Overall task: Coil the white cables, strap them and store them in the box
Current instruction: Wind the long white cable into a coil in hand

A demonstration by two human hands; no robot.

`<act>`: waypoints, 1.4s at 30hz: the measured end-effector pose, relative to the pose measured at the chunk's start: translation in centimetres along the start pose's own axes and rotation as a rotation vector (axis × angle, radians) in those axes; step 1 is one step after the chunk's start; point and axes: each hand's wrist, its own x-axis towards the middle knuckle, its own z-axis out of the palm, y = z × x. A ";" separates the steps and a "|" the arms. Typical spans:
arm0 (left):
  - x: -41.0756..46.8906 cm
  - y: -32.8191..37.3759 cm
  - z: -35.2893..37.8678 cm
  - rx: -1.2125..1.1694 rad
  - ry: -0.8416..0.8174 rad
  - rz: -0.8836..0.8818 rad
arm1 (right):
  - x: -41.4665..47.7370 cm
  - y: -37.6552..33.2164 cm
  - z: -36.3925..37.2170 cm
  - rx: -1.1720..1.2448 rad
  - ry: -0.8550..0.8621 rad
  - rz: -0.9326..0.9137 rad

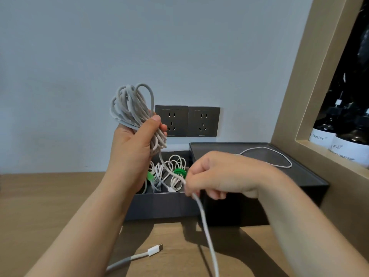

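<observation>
Coiling: your left hand (pixel 132 151) fingers (pixel 163 128) grip the bundle (pixel 130 104), right hand (pixel 216 174) pinches the tail (pixel 205 220); nxt wind it on, then strap.

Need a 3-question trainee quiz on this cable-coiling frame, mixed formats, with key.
1. True or false: the left hand grips a coiled bundle of white cable, raised above the box.
2. Multiple choice: the straps on the cables already in the box are A) red, B) green, C) blue.
3. Short answer: what does the right hand pinch?

Key: 1 true; 2 B; 3 the trailing length of the cable that runs down from the bundle.
</observation>
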 end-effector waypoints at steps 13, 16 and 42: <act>-0.1 -1.1 -0.3 0.302 -0.066 -0.098 | -1.3 1.8 -3.6 0.182 0.553 -0.221; -0.2 -1.3 -0.2 0.339 -0.124 -0.170 | -1.3 1.7 -3.8 0.208 0.590 -0.306; -2.4 0.9 1.2 0.026 -0.681 -0.583 | -0.8 1.6 -4.0 0.574 0.607 -0.290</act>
